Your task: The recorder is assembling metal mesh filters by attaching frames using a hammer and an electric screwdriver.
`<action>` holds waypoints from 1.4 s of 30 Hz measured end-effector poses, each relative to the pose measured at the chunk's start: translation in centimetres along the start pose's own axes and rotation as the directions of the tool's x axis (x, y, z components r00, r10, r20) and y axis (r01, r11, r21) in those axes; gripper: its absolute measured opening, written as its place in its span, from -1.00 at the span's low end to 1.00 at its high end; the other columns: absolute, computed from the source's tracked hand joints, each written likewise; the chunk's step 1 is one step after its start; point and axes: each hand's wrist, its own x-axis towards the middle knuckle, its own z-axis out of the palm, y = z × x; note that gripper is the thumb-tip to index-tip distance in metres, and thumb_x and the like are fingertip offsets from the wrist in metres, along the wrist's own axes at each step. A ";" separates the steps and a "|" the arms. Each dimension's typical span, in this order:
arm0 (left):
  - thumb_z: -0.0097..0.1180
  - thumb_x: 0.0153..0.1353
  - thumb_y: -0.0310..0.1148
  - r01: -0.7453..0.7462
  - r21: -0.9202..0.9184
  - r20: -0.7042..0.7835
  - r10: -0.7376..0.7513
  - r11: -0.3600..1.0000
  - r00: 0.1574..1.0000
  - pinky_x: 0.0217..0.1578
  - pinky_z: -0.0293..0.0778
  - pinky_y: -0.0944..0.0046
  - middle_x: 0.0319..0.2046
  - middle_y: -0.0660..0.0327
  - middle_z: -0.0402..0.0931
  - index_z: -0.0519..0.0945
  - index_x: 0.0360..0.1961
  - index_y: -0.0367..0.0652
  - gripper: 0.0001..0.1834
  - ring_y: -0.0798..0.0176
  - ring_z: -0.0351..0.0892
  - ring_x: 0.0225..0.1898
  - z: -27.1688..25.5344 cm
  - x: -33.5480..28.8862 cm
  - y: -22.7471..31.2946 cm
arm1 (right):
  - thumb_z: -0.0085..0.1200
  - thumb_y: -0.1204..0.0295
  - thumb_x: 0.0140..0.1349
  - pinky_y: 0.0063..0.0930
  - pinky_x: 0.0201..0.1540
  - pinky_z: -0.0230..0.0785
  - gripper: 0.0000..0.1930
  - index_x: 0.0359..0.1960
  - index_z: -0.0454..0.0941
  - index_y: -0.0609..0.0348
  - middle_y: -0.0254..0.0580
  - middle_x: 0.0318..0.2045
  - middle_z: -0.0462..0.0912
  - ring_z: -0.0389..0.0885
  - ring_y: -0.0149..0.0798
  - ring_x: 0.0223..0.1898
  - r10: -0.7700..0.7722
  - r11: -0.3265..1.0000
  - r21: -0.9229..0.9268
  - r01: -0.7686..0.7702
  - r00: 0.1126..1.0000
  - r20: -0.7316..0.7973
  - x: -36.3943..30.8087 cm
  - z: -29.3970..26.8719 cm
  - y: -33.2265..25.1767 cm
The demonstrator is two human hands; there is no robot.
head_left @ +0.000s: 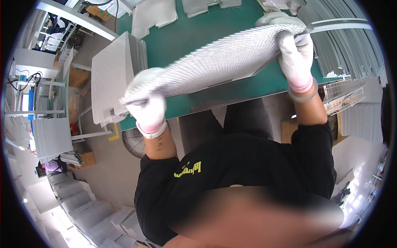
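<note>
A silvery mesh sheet (219,60) is stretched between my two gloved hands over the green table, its right end higher in the picture than its left. My left hand (149,111), in a white glove, is closed on the sheet's left end, slightly blurred. At the opposite end my right hand (295,53), also gloved, grips the corner with the thumb on the near side. A pale metal strip (339,26) runs from beside my right hand toward the right; whether the hand touches it I cannot tell.
The green tabletop (186,31) carries a stack of mesh sheets (113,74) at left and more mesh pieces (154,16) along the far side. Many long metal strips (347,45) lie at right, above a wire basket (343,95). A floor fan (134,142) stands below the table's left corner.
</note>
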 end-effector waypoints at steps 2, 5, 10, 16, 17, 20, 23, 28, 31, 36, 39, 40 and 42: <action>0.12 0.10 -0.61 0.011 -0.107 -0.263 -0.039 0.994 0.964 -0.17 0.48 0.29 -0.27 0.11 0.59 0.60 -0.20 -0.34 -0.79 0.26 0.58 -0.27 -0.4 0.1 -1.0 | 0.13 0.55 0.27 -0.49 -0.12 0.41 -0.90 -0.22 0.57 0.32 -0.21 -0.22 0.67 0.57 -0.41 -0.20 -0.104 0.992 -0.061 0.112 0.986 0.132 -0.1 0.6 -0.8; 0.13 0.07 -0.62 0.009 0.016 -0.130 -0.007 1.000 0.991 -0.18 0.49 0.26 -0.33 0.10 0.59 0.60 -0.25 -0.32 -0.82 0.20 0.58 -0.28 1.3 0.9 -0.3 | 0.11 0.54 0.29 -0.50 -0.06 0.40 -0.89 -0.21 0.59 0.31 -0.17 -0.21 0.67 0.57 -0.38 -0.19 -0.149 0.984 -0.087 0.158 0.983 0.105 -0.7 0.3 -0.5; 0.21 0.12 -0.58 -0.117 -0.147 -0.093 0.104 0.982 0.990 -0.30 0.52 0.20 -0.38 0.07 0.59 0.59 -0.30 -0.29 -0.90 0.15 0.60 -0.34 2.1 0.3 -0.8 | 0.11 0.17 0.38 -0.32 -0.15 0.42 -0.66 -0.16 0.50 0.25 0.00 -0.31 0.59 0.56 -0.14 -0.23 -0.214 0.970 -0.073 0.232 0.958 0.192 -0.5 -0.2 0.0; 0.22 0.14 -0.57 -0.105 0.028 -0.067 0.107 0.994 0.992 -0.26 0.50 0.29 -0.33 0.06 0.61 0.61 -0.23 -0.34 -0.84 0.19 0.60 -0.29 1.3 0.5 -0.8 | 0.34 0.42 0.19 -0.34 0.07 0.46 -0.53 0.09 0.44 0.25 -0.14 -0.09 0.61 0.58 -0.28 -0.04 0.126 0.990 -0.078 -0.115 0.981 0.149 -4.9 -0.8 3.7; 0.21 0.14 -0.58 -0.099 0.001 -0.036 0.099 0.995 0.994 -0.24 0.50 0.30 -0.31 0.08 0.61 0.60 -0.20 -0.34 -0.82 0.23 0.60 -0.28 1.1 1.1 -1.3 | 0.37 0.52 0.11 -0.34 0.10 0.45 -0.34 0.23 0.31 0.29 -0.16 0.01 0.57 0.55 -0.29 0.04 0.110 0.936 -0.347 -0.058 0.985 0.132 -6.5 -2.1 6.8; 0.21 0.15 -0.58 -0.035 0.012 -0.095 0.036 0.999 0.995 -0.21 0.49 0.34 -0.27 0.14 0.61 0.60 -0.16 -0.33 -0.79 0.31 0.58 -0.26 1.2 1.6 -2.3 | 0.43 0.43 -0.05 -0.31 0.05 0.47 -0.23 0.20 0.28 0.36 0.09 -0.07 0.62 0.65 -0.03 -0.02 0.269 0.760 -0.626 -0.177 0.962 0.054 -10.0 -2.1 11.7; 0.22 0.18 -0.58 0.050 0.048 -0.199 -0.040 0.998 0.979 -0.20 0.48 0.38 -0.25 0.19 0.61 0.60 -0.15 -0.31 -0.80 0.38 0.57 -0.25 1.9 2.4 -2.4 | 0.43 0.38 -0.05 -0.23 -0.01 0.50 -0.25 0.16 0.29 0.35 0.16 -0.11 0.64 0.65 0.10 -0.06 0.329 0.617 -0.750 -0.238 0.944 -0.029 -10.7 -1.8 12.9; 0.22 0.21 -0.58 0.024 0.156 -0.187 0.006 0.987 0.982 -0.17 0.46 0.42 -0.24 0.24 0.63 0.61 -0.11 -0.31 -0.78 0.42 0.56 -0.24 2.1 3.8 -3.1 | 0.47 0.29 -0.09 -0.22 -0.05 0.51 -0.22 0.13 0.29 0.35 0.18 -0.16 0.65 0.65 0.15 -0.11 0.331 0.495 -0.820 -0.288 0.935 -0.128 -10.0 -0.4 12.1; 0.22 0.21 -0.57 0.091 0.113 -0.169 -0.071 0.989 0.983 -0.14 0.46 0.40 -0.24 0.24 0.65 0.62 -0.09 -0.31 -0.78 0.42 0.57 -0.23 2.1 3.9 -2.8 | 0.47 0.27 -0.10 -0.22 -0.05 0.52 -0.20 0.13 0.28 0.36 0.18 -0.16 0.65 0.66 0.14 -0.11 0.244 0.549 -0.810 -0.207 0.966 -0.082 -10.0 0.2 11.6; 0.18 0.27 -0.54 0.142 0.102 -0.133 -0.128 0.985 0.983 -0.01 0.41 0.35 -0.12 0.19 0.61 0.54 0.02 -0.34 -0.71 0.37 0.54 -0.11 2.2 4.3 -2.9 | 0.46 0.32 -0.08 -0.25 -0.02 0.51 -0.27 0.11 0.36 0.37 0.21 -0.16 0.65 0.66 0.13 -0.08 0.341 0.555 -0.808 -0.199 0.940 0.003 -8.8 -1.6 11.4; 0.18 0.27 -0.54 0.136 0.056 -0.139 -0.128 0.989 0.982 -0.04 0.40 0.37 -0.12 0.19 0.60 0.53 0.02 -0.34 -0.70 0.38 0.53 -0.12 2.4 4.9 -3.5 | 0.28 0.40 0.20 -0.44 0.06 0.46 -0.54 0.11 0.51 0.33 -0.26 -0.06 0.68 0.59 -0.42 -0.05 0.523 0.824 -0.349 -0.446 0.835 0.168 -3.8 -2.2 6.9; 0.24 0.21 -0.56 0.102 0.012 -0.206 -0.097 0.995 0.974 -0.20 0.44 0.45 -0.25 0.24 0.64 0.62 -0.09 -0.32 -0.77 0.44 0.54 -0.25 2.6 4.9 -3.6 | 0.22 0.40 0.26 -0.55 0.00 0.42 -0.61 0.09 0.53 0.29 -0.35 -0.14 0.66 0.55 -0.48 -0.11 0.312 0.929 -0.249 -0.274 0.942 0.126 -1.6 -1.0 4.5; 0.24 0.20 -0.55 0.084 0.119 -0.176 -0.062 0.989 0.982 -0.21 0.43 0.44 -0.26 0.24 0.62 0.61 -0.09 -0.32 -0.77 0.44 0.52 -0.25 1.2 4.2 -3.4 | 0.14 0.35 0.35 -0.69 -0.26 0.24 -0.81 -0.18 0.55 0.23 -0.55 -0.38 0.50 0.32 -0.65 -0.35 0.133 0.940 -0.315 -0.135 0.991 -0.028 1.9 0.4 0.6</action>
